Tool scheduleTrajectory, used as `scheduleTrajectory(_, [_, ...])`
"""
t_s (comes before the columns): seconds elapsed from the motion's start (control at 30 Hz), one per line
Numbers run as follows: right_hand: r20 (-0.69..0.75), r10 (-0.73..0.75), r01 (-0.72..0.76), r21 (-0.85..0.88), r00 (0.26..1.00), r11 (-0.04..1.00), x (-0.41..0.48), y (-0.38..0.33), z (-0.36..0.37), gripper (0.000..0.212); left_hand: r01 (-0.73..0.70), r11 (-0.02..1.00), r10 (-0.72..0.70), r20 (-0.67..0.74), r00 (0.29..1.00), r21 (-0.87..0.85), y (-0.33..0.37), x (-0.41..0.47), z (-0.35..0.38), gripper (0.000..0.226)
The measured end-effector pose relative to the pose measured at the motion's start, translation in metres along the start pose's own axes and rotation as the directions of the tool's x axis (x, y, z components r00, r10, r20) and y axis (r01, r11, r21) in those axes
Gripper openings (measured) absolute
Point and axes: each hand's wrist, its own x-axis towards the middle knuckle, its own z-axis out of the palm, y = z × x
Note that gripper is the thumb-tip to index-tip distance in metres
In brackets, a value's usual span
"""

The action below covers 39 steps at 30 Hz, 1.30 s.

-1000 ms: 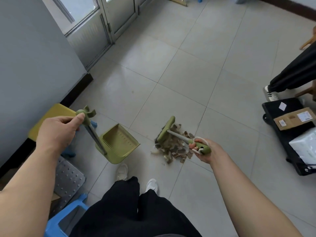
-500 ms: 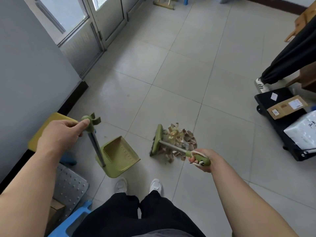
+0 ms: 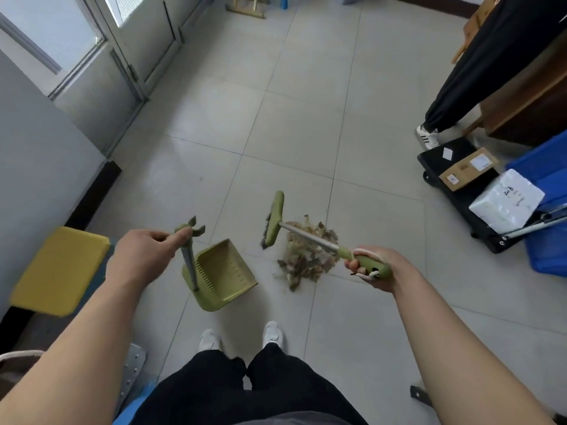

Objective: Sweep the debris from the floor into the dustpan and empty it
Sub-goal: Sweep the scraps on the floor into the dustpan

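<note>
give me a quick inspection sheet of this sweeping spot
surface: pale tiled floor, mostly bare.
job's things: green dustpan empty, mouth toward the debris pile; broom head sits on the pan side of the pile, which lies under the broom shaft.
clutter: yellow stool; black cart carrying a cardboard box and white package; blue bin.
grippers: left hand holds the dustpan handle; right hand grips the broom handle.
cables: nothing seen.
surroundings: glazed door; bystander's leg.
</note>
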Motion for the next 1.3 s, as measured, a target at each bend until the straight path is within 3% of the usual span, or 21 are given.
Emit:
scheduleTrajectory(0.1, [-0.112, -0.217, 0.199, -0.157, 0.970, 0.967, -0.007, -0.004, 0.002, 0.012, -0.021, 0.999, 0.022, 0.030, 0.999, -0.033, 0.006, 0.006, 0.012, 0.045])
scheduleTrajectory(0.17, [-0.176, -0.321, 0.253, -0.322, 0.931, 0.912, -0.008, -0.009, 0.002, 0.011, -0.035, 0.999, 0.036, 0.049, 0.998, -0.026, 0.010, 0.010, 0.021, 0.048])
scheduleTrajectory(0.33, [-0.269, -0.430, 0.178, -0.633, 0.862, 0.754, 0.008, -0.024, 0.012, 0.023, -0.044, 0.999, 0.043, 0.084, 0.996, 0.010, 0.016, 0.020, 0.044, 0.055])
scheduleTrajectory(0.47, [-0.340, -0.485, 0.054, -0.773, 0.806, 0.632, 0.034, -0.033, 0.013, 0.014, -0.034, 0.999, 0.034, 0.096, 0.995, 0.008, 0.016, 0.032, 0.062, 0.064])
scheduleTrajectory(0.57, [-0.366, -0.486, -0.049, -0.835, 0.794, 0.548, 0.051, -0.034, 0.006, 0.025, -0.013, 1.000, 0.013, 0.120, 0.993, -0.002, 0.013, 0.040, 0.079, 0.069])
scheduleTrajectory(0.77, [-0.376, -0.363, -0.202, -0.878, 0.852, 0.435, 0.059, -0.027, -0.008, 0.010, 0.014, 0.998, -0.008, 0.108, 0.994, -0.054, 0.019, 0.048, 0.108, 0.053])
scheduleTrajectory(0.87, [-0.366, -0.303, -0.217, -0.877, 0.880, 0.429, 0.055, -0.019, -0.019, 0.015, -0.006, 0.999, 0.012, 0.111, 0.994, -0.048, 0.027, 0.052, 0.116, 0.047])
scheduleTrajectory(1.0, [-0.333, -0.309, -0.208, -0.904, 0.891, 0.373, 0.045, -0.008, -0.027, 0.022, 0.001, 0.995, 0.010, 0.117, 0.993, -0.100, 0.038, 0.055, 0.129, 0.065])
scheduleTrajectory(1.17, [-0.268, -0.299, -0.192, -0.947, 0.916, 0.258, 0.027, -0.003, -0.040, 0.018, 0.012, 0.992, 0.003, 0.124, 0.992, -0.124, 0.051, 0.056, 0.140, 0.056])
scheduleTrajectory(1.3, [-0.261, -0.295, -0.157, -0.930, 0.919, 0.332, 0.011, -0.008, -0.051, 0.032, -0.002, 0.991, 0.018, 0.126, 0.992, -0.131, 0.055, 0.060, 0.142, 0.059])
